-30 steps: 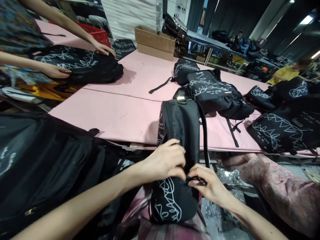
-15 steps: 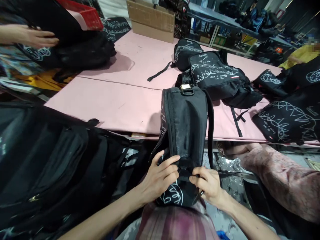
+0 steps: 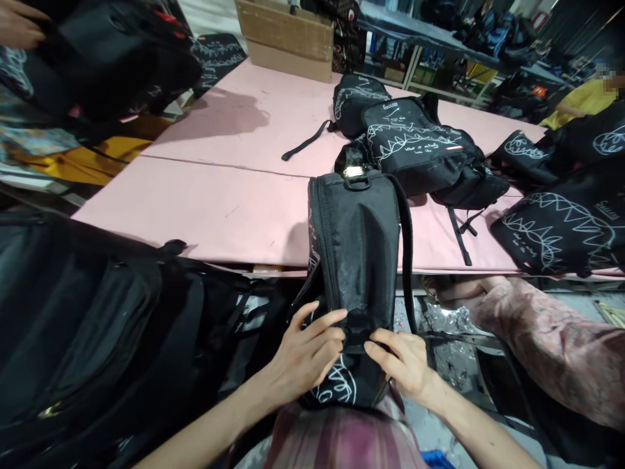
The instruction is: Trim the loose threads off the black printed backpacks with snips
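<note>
A black backpack [image 3: 374, 260] with white line drawings leans from my lap against the table edge, its gold-coloured buckle [image 3: 354, 171] at the far end. Around its lower left side my left hand [image 3: 305, 352] is closed on the fabric, thumb and fingers bent over a fold. My right hand [image 3: 403, 358] pinches the edge of the fabric on the other side, a short gap from the left fingertips. What lies under my fingers is hidden.
Several printed black backpacks [image 3: 415, 146] lie on the pink table [image 3: 224, 195]. A dark pile of bags [image 3: 97, 312] rises at my left. A cardboard box [image 3: 286, 39] stands behind. At the upper left, a co-worker's hand [image 3: 19, 26] touches another bag; a person's patterned clothing [image 3: 547, 345] shows at right.
My right fingers have straightened a little and shifted slightly left on the backpack. At the upper left, the co-worker's bag has been lifted and moved left. The view has shifted slightly.
</note>
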